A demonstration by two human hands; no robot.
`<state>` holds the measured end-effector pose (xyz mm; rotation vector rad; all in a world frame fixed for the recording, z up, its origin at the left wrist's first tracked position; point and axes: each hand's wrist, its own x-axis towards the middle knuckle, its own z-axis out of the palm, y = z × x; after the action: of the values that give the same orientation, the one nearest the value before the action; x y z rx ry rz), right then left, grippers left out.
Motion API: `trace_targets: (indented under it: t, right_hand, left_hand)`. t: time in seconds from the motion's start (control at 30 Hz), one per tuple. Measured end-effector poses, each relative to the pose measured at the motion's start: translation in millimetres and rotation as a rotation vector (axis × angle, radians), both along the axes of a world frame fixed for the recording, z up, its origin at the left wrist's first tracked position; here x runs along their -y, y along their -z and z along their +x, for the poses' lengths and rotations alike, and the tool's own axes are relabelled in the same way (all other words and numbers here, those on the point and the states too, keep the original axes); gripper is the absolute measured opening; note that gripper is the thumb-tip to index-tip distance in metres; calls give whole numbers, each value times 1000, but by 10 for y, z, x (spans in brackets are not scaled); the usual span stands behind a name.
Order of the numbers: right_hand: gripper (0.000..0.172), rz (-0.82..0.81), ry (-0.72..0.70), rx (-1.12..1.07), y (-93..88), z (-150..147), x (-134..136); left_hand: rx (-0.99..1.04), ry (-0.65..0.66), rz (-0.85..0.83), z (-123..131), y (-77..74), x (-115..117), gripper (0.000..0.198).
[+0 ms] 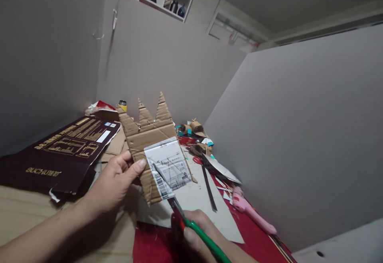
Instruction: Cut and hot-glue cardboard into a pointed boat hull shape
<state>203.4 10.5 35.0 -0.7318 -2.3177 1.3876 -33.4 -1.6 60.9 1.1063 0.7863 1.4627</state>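
Observation:
My left hand (121, 181) pinches the left edge of a brown cardboard piece (151, 135), thumb in front and fingers behind. Several pointed spikes rise from its top edge. A white shipping label (167, 165) with pen lines and a barcode covers its lower right. In my right hand (203, 233) are scissors (203, 235) with a green handle and a reddish part beside it. Their blades meet the cardboard's bottom edge, next to the label. How far apart the blades are is hard to see, and part of the right fingers is hidden.
A dark printed box (62, 151) lies at left on more cardboard. Beneath the work are a white board (221, 219) and a red surface (152, 245). A dark strip (209, 189), red-handled scissors (198, 159) and a pink glue gun (253, 211) lie right, beside a grey partition (299, 127).

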Motion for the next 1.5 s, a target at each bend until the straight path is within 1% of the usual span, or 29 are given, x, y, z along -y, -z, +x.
trace_targets:
  t: [0.1, 0.2, 0.43, 0.6, 0.77, 0.9, 1.03, 1.17, 1.33, 1.5]
  right_hand:
    - [54, 3, -12, -9, -19, -22, 3]
    - [53, -27, -12, -7, -52, -29, 17]
    - [53, -66, 46, 7, -103, -12, 52]
    - [54, -51, 50, 28, -115, -10, 52]
    - [52, -45, 52, 26, -133, -2, 52]
    - [52, -52, 29, 19, -125, -4, 52]
    - [52, -29, 4, 4, -65, -13, 36]
    - [52, -30, -1, -44, -11, -21, 13]
    - [52, -15, -10, -16, -80, -18, 25]
    - [52, -51, 13, 30, -103, 6, 38]
  left_hand:
    - [20, 10, -9, 10, 5, 6, 43]
    - [44, 18, -35, 24, 13, 8, 42]
    - [52, 16, -61, 31, 15, 12, 43]
    - [55, 14, -65, 31, -13, 17, 43]
    - [51, 43, -63, 13, -24, 13, 42]
    - [61, 55, -67, 3, -10, 3, 39]
    - [69, 33, -42, 5, 7, -10, 37]
    - [67, 90, -49, 23, 16, -3, 34]
    - [75, 131, -65, 53, 27, 21, 32]
    - [38, 141, -70, 31, 19, 0, 34]
